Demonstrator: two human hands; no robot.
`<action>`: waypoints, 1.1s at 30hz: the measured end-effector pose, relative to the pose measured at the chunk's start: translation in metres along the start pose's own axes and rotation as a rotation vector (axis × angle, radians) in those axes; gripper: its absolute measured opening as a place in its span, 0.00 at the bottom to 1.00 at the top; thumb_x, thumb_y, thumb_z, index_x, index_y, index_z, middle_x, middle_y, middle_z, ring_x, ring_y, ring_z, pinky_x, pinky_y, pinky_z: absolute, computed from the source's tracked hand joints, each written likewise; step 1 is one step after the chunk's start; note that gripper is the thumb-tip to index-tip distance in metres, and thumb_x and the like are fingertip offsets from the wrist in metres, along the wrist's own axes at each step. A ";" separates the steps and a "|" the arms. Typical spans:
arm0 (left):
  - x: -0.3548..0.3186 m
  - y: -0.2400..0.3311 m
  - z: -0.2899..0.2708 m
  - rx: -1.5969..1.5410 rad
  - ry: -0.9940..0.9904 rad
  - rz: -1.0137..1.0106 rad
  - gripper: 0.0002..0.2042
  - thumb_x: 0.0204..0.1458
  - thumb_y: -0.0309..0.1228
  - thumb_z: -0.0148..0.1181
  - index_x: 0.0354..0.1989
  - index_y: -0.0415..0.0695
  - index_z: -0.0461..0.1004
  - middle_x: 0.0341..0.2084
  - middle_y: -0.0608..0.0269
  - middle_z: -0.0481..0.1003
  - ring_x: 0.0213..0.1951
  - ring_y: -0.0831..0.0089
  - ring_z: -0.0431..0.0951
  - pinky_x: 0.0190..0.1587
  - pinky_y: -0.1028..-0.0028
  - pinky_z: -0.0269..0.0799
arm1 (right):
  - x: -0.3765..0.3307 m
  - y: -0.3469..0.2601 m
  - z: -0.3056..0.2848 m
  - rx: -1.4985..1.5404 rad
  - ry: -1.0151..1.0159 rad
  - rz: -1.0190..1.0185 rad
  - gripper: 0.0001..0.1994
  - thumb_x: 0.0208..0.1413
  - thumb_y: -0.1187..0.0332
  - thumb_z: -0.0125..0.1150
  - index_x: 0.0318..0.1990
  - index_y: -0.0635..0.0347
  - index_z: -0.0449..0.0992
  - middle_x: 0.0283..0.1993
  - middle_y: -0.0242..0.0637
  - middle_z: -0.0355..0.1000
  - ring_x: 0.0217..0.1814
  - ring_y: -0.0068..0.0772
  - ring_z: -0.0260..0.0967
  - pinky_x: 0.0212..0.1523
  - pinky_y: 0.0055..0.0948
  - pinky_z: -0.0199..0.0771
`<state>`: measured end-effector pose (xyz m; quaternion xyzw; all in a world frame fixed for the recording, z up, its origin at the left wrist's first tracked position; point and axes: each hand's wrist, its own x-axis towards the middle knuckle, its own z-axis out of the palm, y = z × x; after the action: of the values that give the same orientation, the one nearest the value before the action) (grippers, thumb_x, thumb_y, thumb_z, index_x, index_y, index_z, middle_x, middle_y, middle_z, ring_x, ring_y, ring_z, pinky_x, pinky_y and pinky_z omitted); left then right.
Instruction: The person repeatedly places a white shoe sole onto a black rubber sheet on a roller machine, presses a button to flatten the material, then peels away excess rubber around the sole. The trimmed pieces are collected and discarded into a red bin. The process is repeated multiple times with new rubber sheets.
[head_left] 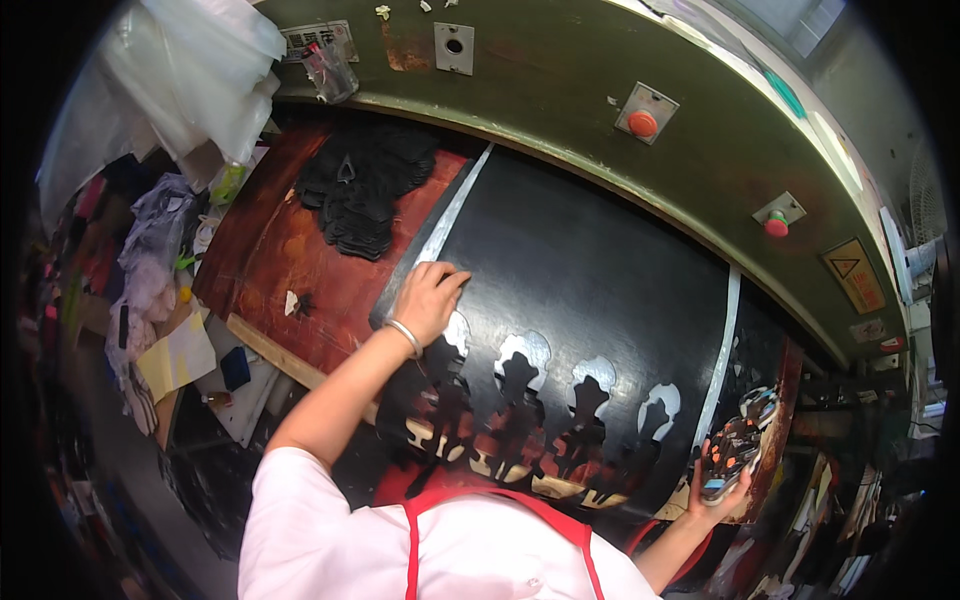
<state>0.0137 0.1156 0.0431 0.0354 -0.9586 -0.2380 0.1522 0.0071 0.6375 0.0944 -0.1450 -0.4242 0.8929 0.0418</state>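
Observation:
My left hand (428, 300) rests near the left side of a wide black sheet (590, 250), over a pale strip (447, 215). Its fingers are bent and drawn together; whatever lies between them is hidden. At the right, my right hand (715, 497) is wrapped round what looks like a cutting die (735, 450), with dark, orange and pale patches and a metal rim, held just off the sheet's right side. Along the sheet's near part runs a row of cut-out holes (520, 375), through which the red and pale surface below shows.
A stack of black cut pieces (365, 185) lies on the red-brown board (270, 230) at left. Behind the sheet stands a green machine beam (560, 80) with a red button (642, 124) and another push button (776, 223). Plastic bags (190, 70) hang at far left.

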 end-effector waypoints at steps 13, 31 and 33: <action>0.001 -0.005 0.013 -0.058 0.093 -0.055 0.27 0.52 0.24 0.56 0.62 0.31 0.60 0.55 0.40 0.68 0.60 0.46 0.65 0.65 0.55 0.57 | 0.024 0.219 0.279 -1.015 -0.514 -0.126 0.51 0.29 0.69 0.78 0.67 0.63 0.58 0.62 0.52 0.63 0.60 0.45 0.67 0.61 0.41 0.66; 0.072 -0.029 0.022 -0.388 0.163 -0.197 0.20 0.54 0.18 0.50 0.57 0.39 0.68 0.43 0.56 0.79 0.52 0.54 0.75 0.57 0.62 0.68 | 0.125 0.187 0.221 -0.977 -0.146 -0.290 0.39 0.59 0.63 0.61 0.72 0.60 0.44 0.64 0.56 0.59 0.65 0.46 0.61 0.64 0.41 0.63; 0.077 -0.036 0.014 -0.545 0.138 -0.270 0.16 0.55 0.20 0.52 0.53 0.39 0.71 0.41 0.54 0.80 0.47 0.55 0.78 0.50 0.65 0.73 | 0.158 0.153 0.206 -1.022 -0.039 -0.389 0.38 0.62 0.60 0.57 0.72 0.59 0.43 0.64 0.56 0.59 0.65 0.46 0.61 0.65 0.40 0.60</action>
<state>-0.0642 0.0793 0.0355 0.1362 -0.8336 -0.5013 0.1877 -0.1970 0.4184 0.0644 -0.0492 -0.8236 0.5516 0.1225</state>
